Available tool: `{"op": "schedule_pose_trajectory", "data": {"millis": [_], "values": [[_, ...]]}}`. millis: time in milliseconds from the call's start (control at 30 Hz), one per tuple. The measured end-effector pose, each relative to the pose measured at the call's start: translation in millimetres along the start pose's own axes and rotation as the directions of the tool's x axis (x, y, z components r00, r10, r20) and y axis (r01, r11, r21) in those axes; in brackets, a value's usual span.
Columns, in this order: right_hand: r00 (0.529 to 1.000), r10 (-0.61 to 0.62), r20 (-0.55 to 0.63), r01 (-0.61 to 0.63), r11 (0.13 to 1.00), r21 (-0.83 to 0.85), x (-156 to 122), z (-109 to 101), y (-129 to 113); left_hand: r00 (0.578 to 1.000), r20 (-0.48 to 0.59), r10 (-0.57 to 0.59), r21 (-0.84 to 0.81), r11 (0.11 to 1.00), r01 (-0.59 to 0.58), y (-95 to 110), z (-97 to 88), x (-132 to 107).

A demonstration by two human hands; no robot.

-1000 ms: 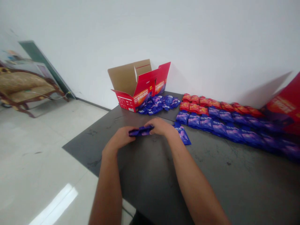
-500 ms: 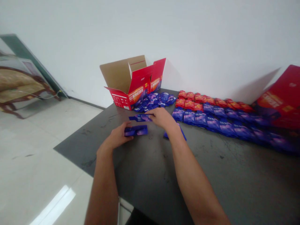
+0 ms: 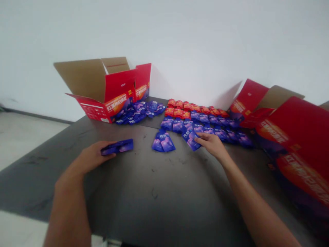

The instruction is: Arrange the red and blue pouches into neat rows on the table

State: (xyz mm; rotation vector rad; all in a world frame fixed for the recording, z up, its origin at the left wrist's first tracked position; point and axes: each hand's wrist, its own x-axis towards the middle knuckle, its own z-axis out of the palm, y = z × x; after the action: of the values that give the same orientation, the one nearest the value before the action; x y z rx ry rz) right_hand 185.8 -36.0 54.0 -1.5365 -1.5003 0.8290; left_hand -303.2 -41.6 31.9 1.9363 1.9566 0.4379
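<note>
My left hand (image 3: 99, 156) is closed around the end of a dark blue-purple pouch (image 3: 124, 145), which lies sideways just above the table. Whether it is one pouch or a small stack I cannot tell. In my right hand (image 3: 211, 144) a blue pouch (image 3: 191, 138) is pinched at its lower right corner and tilted. Between the hands, two overlapping blue pouches (image 3: 163, 141) lie fanned on the dark table (image 3: 154, 192). Behind the right hand run rows of blue pouches (image 3: 177, 125), with red pouches (image 3: 179, 113) behind them.
An open red carton (image 3: 117, 91) stands at the back left, with a loose heap of blue pouches (image 3: 140, 111) beside it. More red cartons (image 3: 295, 144) with raised flaps stand on the right. A white wall (image 3: 185, 44) closes off the back.
The view has swung right. My right hand has moved from near the heap towards the rows, carrying a blue pouch. My left hand still grips its pouch.
</note>
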Motion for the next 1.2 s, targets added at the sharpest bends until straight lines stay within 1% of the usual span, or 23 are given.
{"op": "schedule_pose_trajectory", "data": {"millis": [67, 133, 300, 367, 433, 533, 667, 733, 800, 933, 1100, 1200], "values": [[0.996, 0.086, -0.015, -0.085, 0.994, 0.072, -8.3, -1.0, 15.2, 0.997, 0.06, 0.057, 0.041, 0.997, -0.06, -3.6, 0.9, 1.5], [0.988, 0.153, 0.005, -0.153, 0.981, 0.123, -13.9, 5.5, 22.5, 0.994, 0.087, 0.066, 0.046, 0.996, -0.07, -7.2, 1.8, 3.2], [0.955, 0.28, 0.095, -0.294, 0.934, 0.203, -20.5, 26.8, 22.7, 0.995, 0.086, 0.044, 0.06, 0.997, -0.049, -8.0, 1.9, 3.6], [0.943, 0.31, 0.12, -0.329, 0.922, 0.204, -22.8, 30.5, 21.7, 0.996, 0.083, 0.045, 0.06, 0.997, -0.05, -5.3, 0.9, 2.3], [0.94, 0.318, 0.122, -0.337, 0.919, 0.203, -25.2, 31.9, 22.2, 0.996, 0.074, 0.055, 0.061, 0.996, -0.059, -2.0, -0.3, 0.8], [0.956, 0.281, 0.08, -0.291, 0.939, 0.184, -27.8, 33.7, 25.7, 0.996, 0.069, 0.064, 0.057, 0.996, -0.068, 1.3, -1.5, -0.7], [0.978, 0.208, -0.004, -0.206, 0.973, 0.107, -30.7, 39.4, 30.7, 0.993, 0.083, 0.083, 0.061, 0.994, -0.088, 0.6, -1.8, -0.5], [0.986, 0.166, -0.029, -0.165, 0.985, 0.042, -32.5, 42.4, 31.3, 0.991, 0.084, 0.107, 0.054, 0.992, -0.112, -0.5, -1.8, -0.2], [0.993, 0.108, -0.046, -0.111, 0.992, -0.064, -34.3, 44.8, 30.3, 0.99, 0.08, 0.113, 0.039, 0.992, -0.116, -0.9, -1.9, 0.0], [0.995, -0.043, -0.093, 0.015, 0.96, -0.281, -36.0, 48.0, 25.8, 0.991, 0.093, 0.091, 0.021, 0.995, -0.094, -1.1, -2.0, 0.6], [0.986, -0.127, -0.108, 0.079, 0.928, -0.365, -32.6, 52.1, 23.9, 0.99, 0.082, 0.116, 0.01, 0.993, -0.117, -4.8, -0.5, 2.6], [0.978, -0.19, -0.087, 0.135, 0.894, -0.428, -31.6, 52.2, 23.6, 0.99, 0.067, 0.122, 0.0, 0.992, -0.123, -6.5, 0.5, 3.4]]}}
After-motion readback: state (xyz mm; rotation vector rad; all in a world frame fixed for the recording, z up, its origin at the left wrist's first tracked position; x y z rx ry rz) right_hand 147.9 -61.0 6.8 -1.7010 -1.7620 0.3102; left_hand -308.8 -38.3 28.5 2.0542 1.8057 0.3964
